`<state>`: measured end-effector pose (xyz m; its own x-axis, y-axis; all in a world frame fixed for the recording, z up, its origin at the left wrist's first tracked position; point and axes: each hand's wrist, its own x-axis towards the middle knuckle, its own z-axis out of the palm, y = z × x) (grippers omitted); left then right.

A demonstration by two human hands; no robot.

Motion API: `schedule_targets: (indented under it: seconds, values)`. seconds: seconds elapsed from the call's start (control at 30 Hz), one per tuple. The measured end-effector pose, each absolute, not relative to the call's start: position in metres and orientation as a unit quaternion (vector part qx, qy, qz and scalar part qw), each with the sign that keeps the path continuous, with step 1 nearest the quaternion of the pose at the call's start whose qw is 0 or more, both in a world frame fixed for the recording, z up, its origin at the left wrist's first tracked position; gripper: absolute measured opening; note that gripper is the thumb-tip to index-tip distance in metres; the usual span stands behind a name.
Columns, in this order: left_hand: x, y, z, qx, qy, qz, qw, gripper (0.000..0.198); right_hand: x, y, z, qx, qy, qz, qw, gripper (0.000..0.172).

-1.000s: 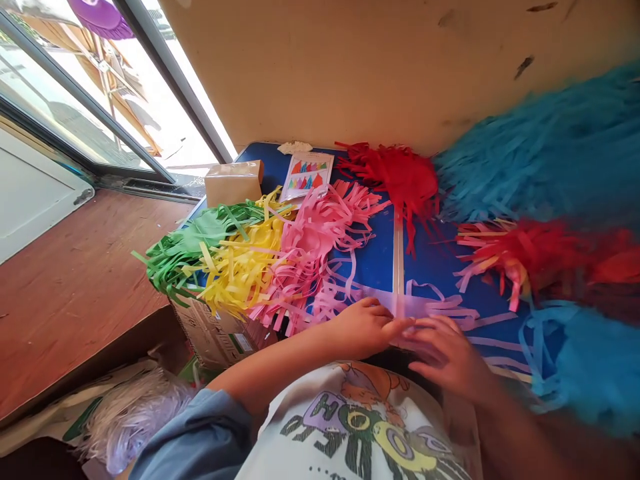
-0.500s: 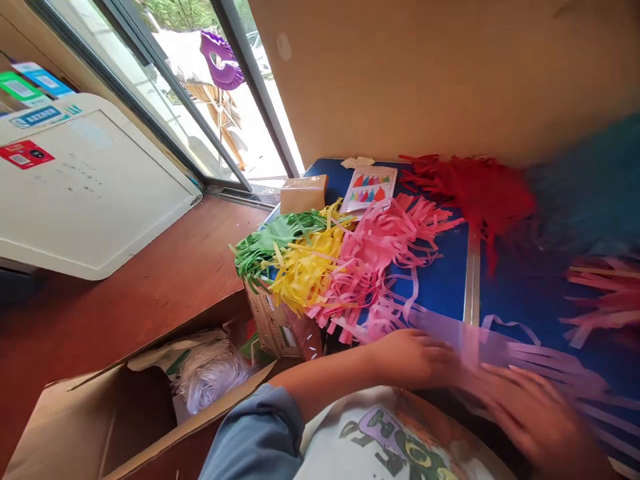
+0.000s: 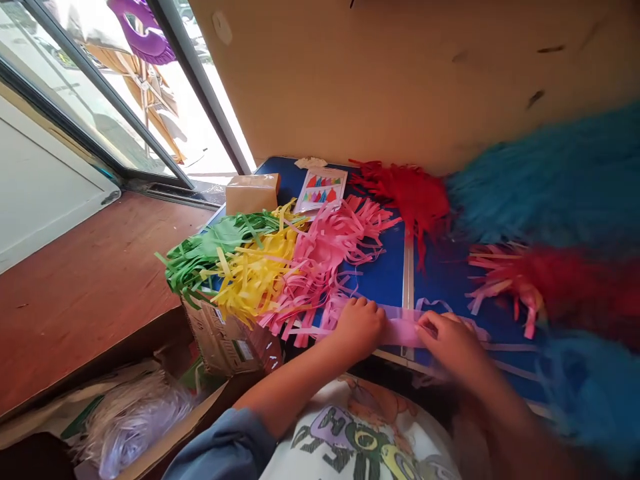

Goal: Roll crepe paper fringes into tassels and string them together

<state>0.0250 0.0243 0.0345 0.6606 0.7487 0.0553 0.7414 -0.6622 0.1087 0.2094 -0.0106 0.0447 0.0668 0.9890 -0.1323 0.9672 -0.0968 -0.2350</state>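
- Head view, near centre: a lilac sheet (image 3: 400, 327) lies across the near edge of the blue table (image 3: 383, 273), its middle plain, loose strips trailing to the right.
- Left hand (image 3: 363, 325): rests on the left part of the sheet, fingers curled; whether they grip it cannot be told.
- Right hand (image 3: 450, 340): apart from the left, its thumb and forefinger appear to pinch the sheet.
- Done: the lilac strips are already cut; to the left, a green bundle (image 3: 215, 243), yellow bundle (image 3: 265, 267) and pink bundle (image 3: 327, 237) lie fringed, overlapping in a row.
- Remaining, by judgement: the sheet lies spread and ungathered, so its handling seems unfinished.
- Far side: a printed card (image 3: 321, 189) lies left of a red bundle (image 3: 407, 193); the blue heap (image 3: 545, 187) at far right is too blurred to assess.
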Motion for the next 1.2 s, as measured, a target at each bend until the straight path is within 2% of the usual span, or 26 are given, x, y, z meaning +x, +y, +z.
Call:
schedule_targets:
  seconds: [0.23,0.47,0.8,1.2]
  values:
    - [0.027,0.033,0.036,0.912,0.405,0.029,0.058,0.018,0.208,-0.003,0.051,-0.734,-0.671,0.101,-0.029,0.016]
    - [0.014,0.039,0.046,0.933,0.35,0.009,0.08,0.011,0.198,-0.002,0.058,-0.734,-0.673,0.071,-0.058,0.03]
    - [0.023,0.038,0.045,0.926,0.374,-0.005,0.059,0.019,0.196,0.006,0.062,-0.726,-0.679,0.042,-0.096,0.034]
    - [0.029,0.047,0.054,0.896,0.434,-0.043,0.09,0.017,0.196,0.016,0.063,-0.726,-0.674,0.068,-0.12,0.035]
